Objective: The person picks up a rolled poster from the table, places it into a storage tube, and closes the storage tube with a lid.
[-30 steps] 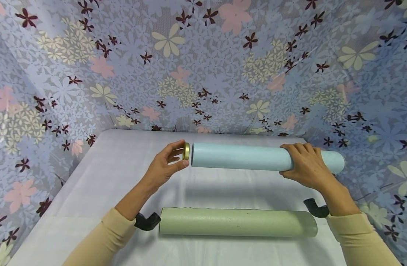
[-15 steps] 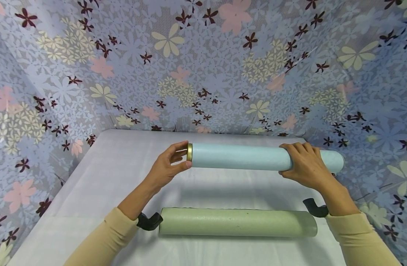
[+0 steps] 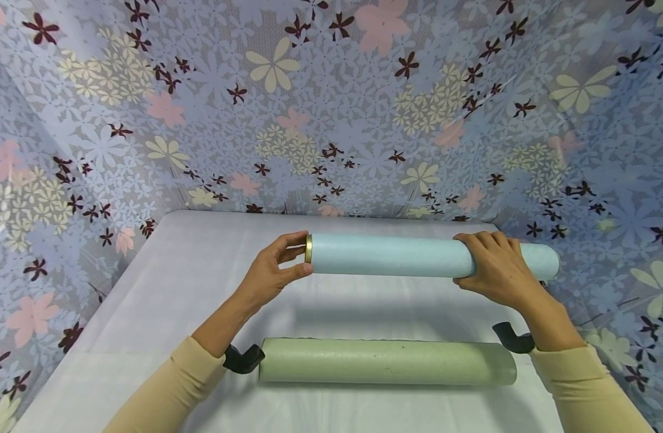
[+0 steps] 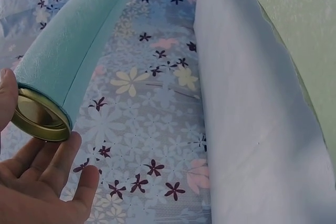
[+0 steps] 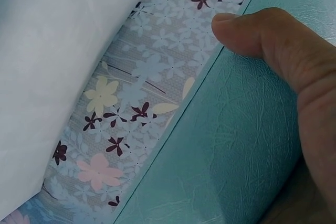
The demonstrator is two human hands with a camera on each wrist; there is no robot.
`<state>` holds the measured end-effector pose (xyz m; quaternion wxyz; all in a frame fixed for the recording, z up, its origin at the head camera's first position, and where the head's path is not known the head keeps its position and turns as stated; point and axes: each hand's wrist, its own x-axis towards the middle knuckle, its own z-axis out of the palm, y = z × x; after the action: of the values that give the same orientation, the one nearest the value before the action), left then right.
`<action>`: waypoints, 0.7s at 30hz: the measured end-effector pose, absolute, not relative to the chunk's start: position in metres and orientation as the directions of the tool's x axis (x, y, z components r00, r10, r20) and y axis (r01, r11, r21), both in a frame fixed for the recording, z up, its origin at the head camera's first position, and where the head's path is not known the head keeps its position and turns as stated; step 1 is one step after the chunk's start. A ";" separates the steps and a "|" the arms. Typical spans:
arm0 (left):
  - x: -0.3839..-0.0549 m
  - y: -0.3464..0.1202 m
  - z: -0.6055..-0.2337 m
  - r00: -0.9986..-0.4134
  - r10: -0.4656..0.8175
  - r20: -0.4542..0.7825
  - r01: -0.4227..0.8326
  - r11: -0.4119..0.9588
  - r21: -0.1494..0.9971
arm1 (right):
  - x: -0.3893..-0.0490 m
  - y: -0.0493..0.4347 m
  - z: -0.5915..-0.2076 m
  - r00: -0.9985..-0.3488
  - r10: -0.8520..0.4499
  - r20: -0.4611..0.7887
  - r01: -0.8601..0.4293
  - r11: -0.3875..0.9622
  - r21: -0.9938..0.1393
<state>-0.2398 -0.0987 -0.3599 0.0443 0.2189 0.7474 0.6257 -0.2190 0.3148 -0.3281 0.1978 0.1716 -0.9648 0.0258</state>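
A light blue tube (image 3: 385,255) is held level above the white table, its long seam showing in both wrist views. My right hand (image 3: 494,264) grips it near its right end, thumb (image 5: 262,32) lying across the surface. At the left end sits a gold metal cap (image 4: 44,116), seated against the tube's mouth. My left hand (image 3: 274,267) pinches the cap's rim between thumb and fingers. Below, a pale green tube (image 3: 388,362) lies on the table, parallel to the blue one.
A white-covered table (image 3: 163,288) spreads under both tubes. Behind and beside it hangs a flowered cloth (image 3: 331,108). Black curved wrist mounts (image 3: 243,359) stick out from both sleeves, the left one close to the green tube's end.
My left hand has moved right, bringing the gold cap from a small gap away onto the blue tube's left end. Less of the cap shows now. The right hand has barely moved.
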 end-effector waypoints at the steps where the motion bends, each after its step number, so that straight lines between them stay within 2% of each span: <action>1: -0.240 -0.099 -0.360 -0.899 0.386 0.206 0.269 0.116 0.956 | -0.219 0.315 -0.328 -0.859 -0.325 0.396 -0.346 0.938 0.021; 11: -0.244 -0.099 -0.360 -0.902 0.390 0.184 0.250 0.126 0.960 | -0.220 0.313 -0.330 -0.856 -0.333 0.396 -0.346 0.937 0.039; 21: -0.248 -0.098 -0.358 -0.888 0.418 0.190 0.295 0.202 0.934 | -0.220 0.312 -0.330 -0.842 -0.350 0.409 -0.350 0.934 0.080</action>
<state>-0.2483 -0.0983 -0.3577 0.0523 0.2303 0.7734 0.5882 -0.2198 0.3120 -0.3295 0.2134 0.1823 -0.9598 -0.0009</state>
